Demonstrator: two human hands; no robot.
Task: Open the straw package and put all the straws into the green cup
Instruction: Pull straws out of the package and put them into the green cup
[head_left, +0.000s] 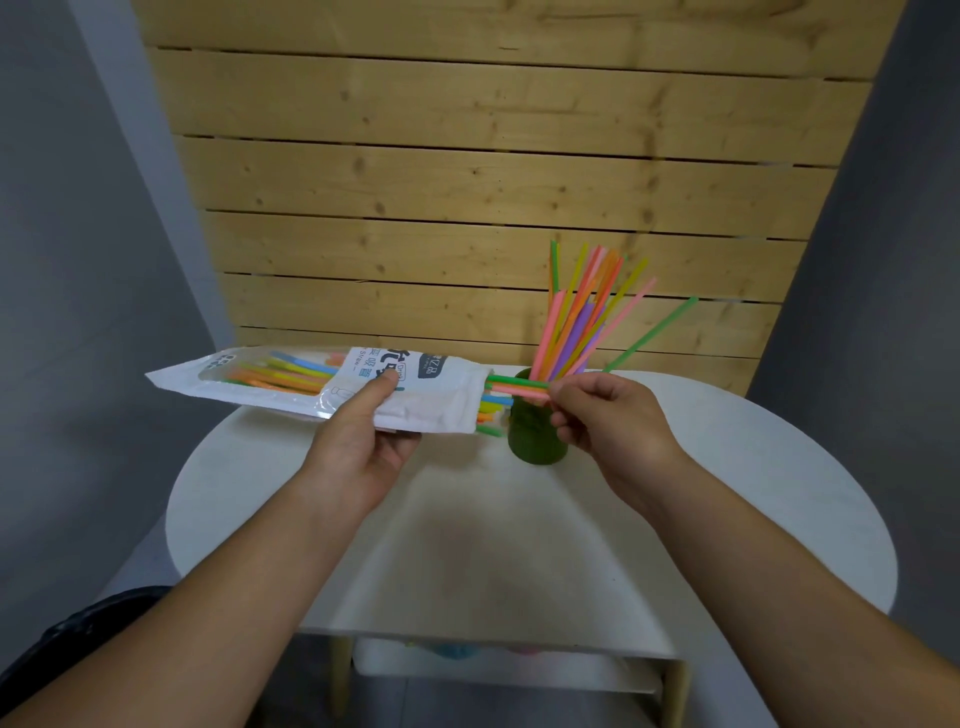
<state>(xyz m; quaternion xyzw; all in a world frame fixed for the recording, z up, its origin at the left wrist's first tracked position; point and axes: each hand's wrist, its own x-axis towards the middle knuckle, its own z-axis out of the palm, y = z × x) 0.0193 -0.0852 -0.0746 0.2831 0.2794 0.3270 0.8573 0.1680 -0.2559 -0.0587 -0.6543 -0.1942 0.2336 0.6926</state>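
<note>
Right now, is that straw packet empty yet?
Not empty. The straw package still shows coloured straws through its clear window, and straw ends stick out of its open end, where the right hand pinches two.

The right hand (608, 415) covers the right side of the green cup (532, 436) and the tips of the straws it pinches. The white print on the straw package (322, 387) hides the middle of the straws inside. Coloured shapes on the shelf (498, 657) under the counter (727, 493), low in the frame, are too blurred to identify. The dark object at the lower left is cut off by the edge.
</note>
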